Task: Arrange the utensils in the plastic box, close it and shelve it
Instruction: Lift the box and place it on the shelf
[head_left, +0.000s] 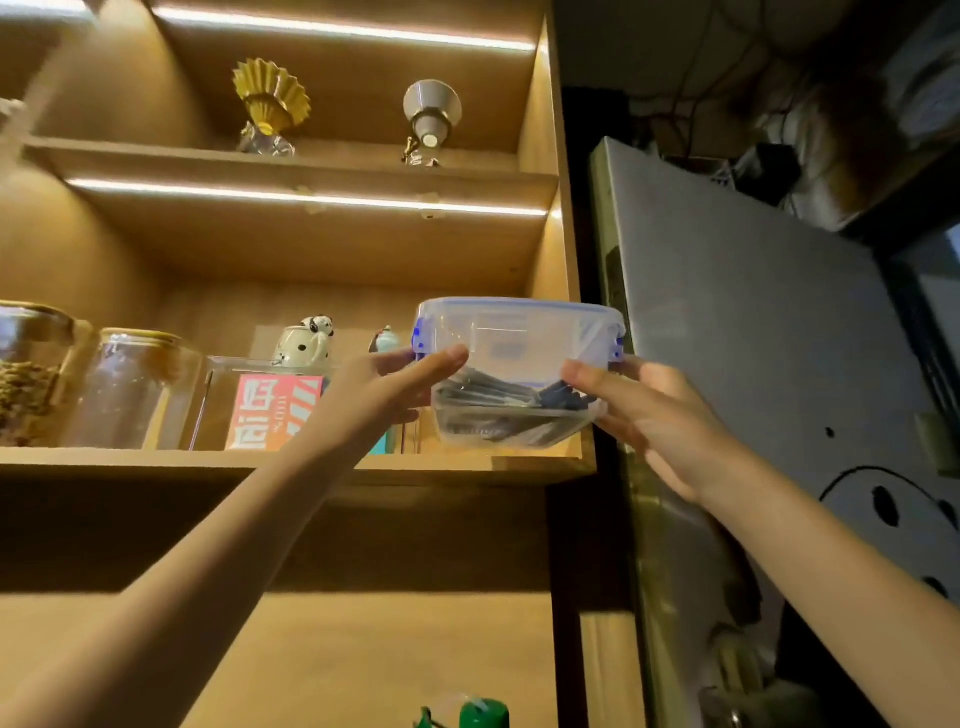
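Across the left and middle of the frame runs a lit wooden shelf unit (291, 462), with a grey panel (753, 332) at right. At centre right, the plastic box (519, 338), lid on with blue clips, sits at the right end of the middle shelf, dark utensils (519, 402) inside. Left hand (384, 387) and right hand (644, 415) grip its sides, fingers pressed together. Left of it stand glass jars (135, 387), a red-and-white carton (275, 410) with unreadable characters, and a spotted figurine (306, 340).
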